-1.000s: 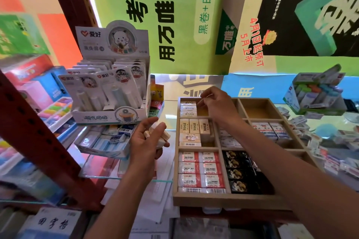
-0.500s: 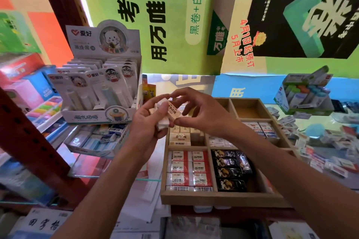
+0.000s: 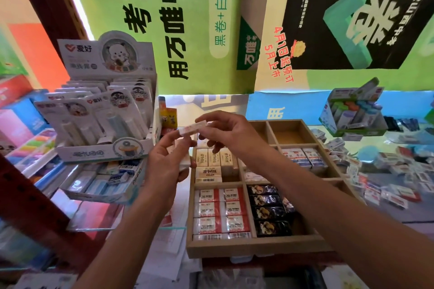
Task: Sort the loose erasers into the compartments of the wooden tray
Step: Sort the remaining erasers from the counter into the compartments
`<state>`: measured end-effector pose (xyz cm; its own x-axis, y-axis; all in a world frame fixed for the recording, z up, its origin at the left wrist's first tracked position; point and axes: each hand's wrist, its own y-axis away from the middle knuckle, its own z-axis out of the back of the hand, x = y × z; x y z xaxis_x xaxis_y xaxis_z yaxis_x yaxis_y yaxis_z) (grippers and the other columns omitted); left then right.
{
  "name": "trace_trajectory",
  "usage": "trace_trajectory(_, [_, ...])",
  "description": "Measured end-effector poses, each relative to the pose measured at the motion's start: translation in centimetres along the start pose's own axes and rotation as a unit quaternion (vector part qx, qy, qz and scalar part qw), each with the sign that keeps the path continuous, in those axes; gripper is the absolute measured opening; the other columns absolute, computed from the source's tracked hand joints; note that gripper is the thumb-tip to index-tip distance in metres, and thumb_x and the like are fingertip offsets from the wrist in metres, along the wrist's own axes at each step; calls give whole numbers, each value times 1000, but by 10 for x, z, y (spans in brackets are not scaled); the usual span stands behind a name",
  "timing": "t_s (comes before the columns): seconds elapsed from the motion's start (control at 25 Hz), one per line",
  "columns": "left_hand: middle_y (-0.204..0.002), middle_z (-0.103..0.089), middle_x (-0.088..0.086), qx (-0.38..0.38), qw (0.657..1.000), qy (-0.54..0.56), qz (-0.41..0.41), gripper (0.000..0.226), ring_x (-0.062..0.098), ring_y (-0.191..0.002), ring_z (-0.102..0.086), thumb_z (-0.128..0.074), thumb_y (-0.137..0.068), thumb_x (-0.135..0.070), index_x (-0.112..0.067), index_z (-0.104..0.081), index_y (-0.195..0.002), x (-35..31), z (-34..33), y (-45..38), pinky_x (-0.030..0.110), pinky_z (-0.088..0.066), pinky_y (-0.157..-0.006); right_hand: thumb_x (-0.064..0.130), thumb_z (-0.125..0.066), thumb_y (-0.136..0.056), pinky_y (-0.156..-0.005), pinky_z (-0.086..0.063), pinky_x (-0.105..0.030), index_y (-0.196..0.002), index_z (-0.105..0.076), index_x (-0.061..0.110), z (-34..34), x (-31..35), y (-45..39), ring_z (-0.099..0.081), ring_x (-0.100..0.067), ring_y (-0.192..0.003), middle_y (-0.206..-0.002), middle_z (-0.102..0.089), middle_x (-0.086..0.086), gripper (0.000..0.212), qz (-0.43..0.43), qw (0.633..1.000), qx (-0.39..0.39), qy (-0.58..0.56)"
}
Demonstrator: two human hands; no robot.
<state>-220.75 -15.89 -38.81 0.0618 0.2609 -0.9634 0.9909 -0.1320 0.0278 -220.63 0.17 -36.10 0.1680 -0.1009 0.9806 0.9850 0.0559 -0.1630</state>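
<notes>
My right hand (image 3: 231, 135) has come back from the far-left compartment of the wooden tray (image 3: 253, 247) and now pinches a wrapped cream eraser (image 3: 193, 129) lifted off the small stack my left hand (image 3: 164, 164) grips just left of the tray. I judge it goes next into the cream compartment (image 3: 216, 164).

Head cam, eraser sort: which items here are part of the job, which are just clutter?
Job:
- wooden tray
- right hand pinching one eraser
- left hand gripping more erasers
- loose erasers scattered right of the tray

Clutter:
- display box of carded items
- box of pale packs under it
- green box
- posters
</notes>
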Motion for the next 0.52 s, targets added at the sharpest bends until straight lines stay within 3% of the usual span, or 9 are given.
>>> trace_trajectory(0.12, [-89, -69, 4, -39, 999, -5, 6, 14, 12, -54, -59, -59, -96, -14, -20, -66, -108, 6, -1, -7, 19, -37, -39, 13, -72, -88, -63, -55, -32, -86, -72, 16, 2, -5, -13, -62, -14, -67, -79, -71, -3, 3, -48, 995, -80, -30])
trace_trajectory(0.28, [-98, -63, 12, -65, 990, 105, 72, 26, 18, -61, -62, -41, -98, -9, -14, -63, -110, 6, 8, -15, 25, -38, -48, 4, -71, -87, -68, -58, -25, -91, -73, 16, 19, -14, -42, -70, -18, -80, -94, -73, -6, 14, -141, 975, -142, 93])
trace_trajectory(0.36, [-105, -64, 14, -70, 987, 121, 81, 29, 21, -70, -65, -39, -99, -6, -14, -62, -115, 5, 12, -19, 28, -42, -56, 6, -72, -87, -64, -51, -16, -99, -74, 15, 22, -22, -56, -66, -13, -83, -98, -70, -2, 15, -127, 963, -123, 202])
trace_trajectory(0.52, [-110, -68, 18, -35, 986, 143, 81, 33, 25, -82, -72, -42, -100, -1, -14, -54, -128, 2, 5, -22, 31, -59, -62, 14, -67, -91, -90, -45, -26, -106, -74, 16, 20, -38, -75, -61, -18, -105, -117, -67, -2, 16, -22, 904, -64, 422])
